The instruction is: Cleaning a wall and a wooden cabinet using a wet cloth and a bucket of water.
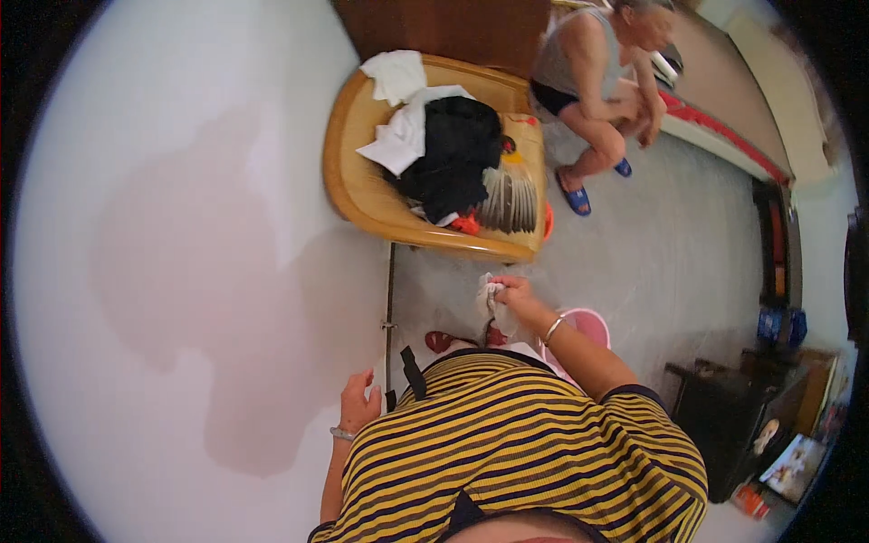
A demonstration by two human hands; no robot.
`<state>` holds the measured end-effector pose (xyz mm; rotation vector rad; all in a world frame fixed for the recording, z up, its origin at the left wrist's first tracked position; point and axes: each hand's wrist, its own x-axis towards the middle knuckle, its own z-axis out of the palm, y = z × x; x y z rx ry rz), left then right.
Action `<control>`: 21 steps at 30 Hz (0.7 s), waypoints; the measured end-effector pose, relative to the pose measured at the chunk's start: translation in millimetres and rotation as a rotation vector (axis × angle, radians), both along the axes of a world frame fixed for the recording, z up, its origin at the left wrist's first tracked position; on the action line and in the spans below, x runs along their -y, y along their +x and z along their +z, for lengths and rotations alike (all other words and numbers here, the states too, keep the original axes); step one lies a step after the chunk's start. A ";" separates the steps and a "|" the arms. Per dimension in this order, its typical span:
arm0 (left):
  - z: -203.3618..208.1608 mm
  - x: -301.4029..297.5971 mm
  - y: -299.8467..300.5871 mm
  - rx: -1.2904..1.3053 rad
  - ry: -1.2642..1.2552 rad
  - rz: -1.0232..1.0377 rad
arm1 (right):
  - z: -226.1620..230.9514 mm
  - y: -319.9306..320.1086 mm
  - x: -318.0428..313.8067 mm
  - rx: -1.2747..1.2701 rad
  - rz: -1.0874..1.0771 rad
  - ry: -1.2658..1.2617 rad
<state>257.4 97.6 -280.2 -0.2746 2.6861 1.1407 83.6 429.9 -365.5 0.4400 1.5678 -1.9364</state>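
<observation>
My right hand (516,299), with a bangle on its wrist, is closed on a crumpled white cloth (487,294) that hangs in front of my body. Just beyond it stands a yellow-brown wooden armchair (362,204). On its seat lie a black garment (457,149), white garments (398,143) and a folding fan (509,204). My left hand (359,403) hangs low beside the white wall, its fingers loosely apart and nothing visible in them. A pink bucket (593,328) stands on the floor, partly hidden by my right forearm.
Another person (593,81) sits low at the far right, feet in blue slippers (575,195). The white wall (181,226) runs along my left. Dark furniture (738,416) stands at the lower right. Grey floor (670,244) lies between.
</observation>
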 end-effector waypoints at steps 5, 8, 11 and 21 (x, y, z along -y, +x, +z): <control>-1.0 -34.7 -17.1 0.047 0.031 -0.079 | -12.3 29.2 -65.5 0.024 -0.123 0.071; -1.3 -59.0 -39.7 0.031 -0.004 -0.168 | -20.7 57.5 -108.0 -0.023 -0.252 0.101; 2.8 -79.7 -67.3 0.022 0.006 -0.374 | -19.5 85.6 -138.3 -0.017 -0.355 0.215; -21.9 -106.6 -132.1 0.014 0.090 -0.743 | -47.4 245.4 -166.9 0.113 -0.988 0.167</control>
